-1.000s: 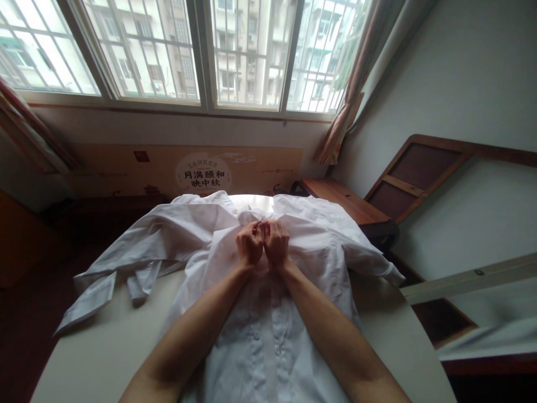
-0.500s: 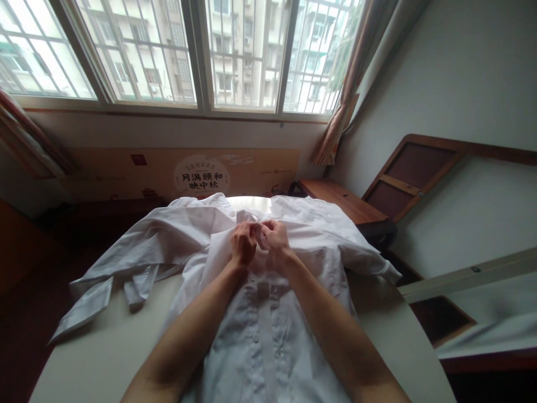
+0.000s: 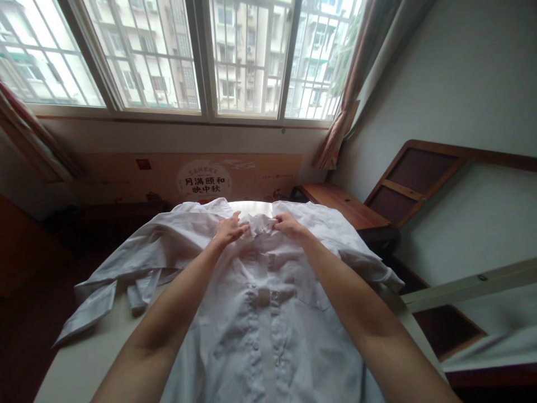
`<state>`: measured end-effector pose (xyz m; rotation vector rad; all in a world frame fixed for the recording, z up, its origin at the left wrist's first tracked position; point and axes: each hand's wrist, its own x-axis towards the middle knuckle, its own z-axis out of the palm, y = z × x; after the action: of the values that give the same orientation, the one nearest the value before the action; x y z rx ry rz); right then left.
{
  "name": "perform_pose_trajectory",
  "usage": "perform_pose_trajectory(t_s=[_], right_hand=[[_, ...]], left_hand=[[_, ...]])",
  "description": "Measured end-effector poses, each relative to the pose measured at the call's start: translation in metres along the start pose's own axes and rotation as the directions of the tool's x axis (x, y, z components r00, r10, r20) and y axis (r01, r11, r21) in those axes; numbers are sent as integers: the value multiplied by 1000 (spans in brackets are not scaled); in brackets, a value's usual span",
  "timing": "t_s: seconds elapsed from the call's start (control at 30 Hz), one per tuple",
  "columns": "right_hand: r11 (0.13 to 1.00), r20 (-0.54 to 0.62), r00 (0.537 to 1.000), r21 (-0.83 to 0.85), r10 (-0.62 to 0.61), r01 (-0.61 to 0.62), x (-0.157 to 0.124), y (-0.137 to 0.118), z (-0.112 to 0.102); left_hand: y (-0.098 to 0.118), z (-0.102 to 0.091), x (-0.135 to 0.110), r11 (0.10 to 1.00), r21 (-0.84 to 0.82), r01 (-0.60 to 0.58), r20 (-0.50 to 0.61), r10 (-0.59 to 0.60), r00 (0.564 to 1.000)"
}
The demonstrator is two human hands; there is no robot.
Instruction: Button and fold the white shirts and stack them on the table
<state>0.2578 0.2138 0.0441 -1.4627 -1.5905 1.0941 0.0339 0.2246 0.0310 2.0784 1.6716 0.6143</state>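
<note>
A white button-up shirt lies spread face up on a round pale table, its collar at the far end. At the collar's left side is my left hand, one finger raised and the others closed on the cloth. My right hand pinches the collar's right side between thumb and fingers. Small buttons run down the front placket, with a narrow gap between the two front edges. The left sleeve spreads out to the left with its cuff loose; the right sleeve reaches toward the table's right edge.
Beyond the table are a printed banner along the wall and a barred window with curtains. A brown wooden chair or desk piece stands at the back right, near a wood-framed panel.
My hands were together at the middle of the collar; now they have moved apart, one to each side of it. The collar lies more spread between them. The view has shifted slightly.
</note>
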Motion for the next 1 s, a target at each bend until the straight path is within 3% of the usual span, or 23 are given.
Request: perform_pose_trajectory(t_s=[0.1, 0.17, 0.23, 0.33, 0.4, 0.5, 0.6, 0.63, 0.7, 0.77, 0.83, 0.9, 1.0], right_hand=[[965, 122, 992, 262, -18, -15, -14, 0, -9], [952, 200, 978, 305, -64, 0, -22, -5, -21], [980, 287, 952, 195, -106, 50, -26, -13, -34], [947, 379, 901, -151, -211, 285, -26, -35, -40], [796, 477, 841, -389, -256, 463, -25, -52, -33], [430, 639, 759, -656, -120, 620, -26, -73, -14], [23, 662, 745, -746, -77, 665, -25, -83, -8], [-75, 664, 738, -747, -122, 660, -23, -84, -11], [-192, 664, 711, -748, -232, 636, -20, -82, -23], [-222, 649, 695, -760, -309, 611, -17, -74, -38], [-183, 588, 709, -804, -390, 566, -16, -61, -49], [-73, 458, 726, -866, -513, 495, -17, -44, -52], [190, 136, 708, -913, -693, 361, -18, -20, -43]], left_hand=[[1, -3, 3, 1000, 9, -7, 61, 7, 998], [5, -6, 5, 999, 31, -44, 25, 43, 999], [10, -10, 7, 991, 97, -94, -1, 95, 995], [20, -16, 9, 960, 216, -178, 29, 176, 984], [25, -19, 10, 937, 252, -243, 27, 244, 969], [27, -23, 9, 921, 227, -316, -3, 325, 946], [21, -27, 9, 922, 159, -352, -48, 364, 930], [18, -28, 9, 924, 122, -361, -69, 371, 926], [12, -29, 9, 927, 10, -376, -104, 375, 921], [7, -30, 8, 912, -145, -384, -120, 369, 922], [4, -29, 8, 875, -313, -371, -131, 347, 929], [3, -29, 7, 828, -449, -337, -142, 307, 941], [4, -28, 7, 772, -567, -286, -181, 222, 958]])
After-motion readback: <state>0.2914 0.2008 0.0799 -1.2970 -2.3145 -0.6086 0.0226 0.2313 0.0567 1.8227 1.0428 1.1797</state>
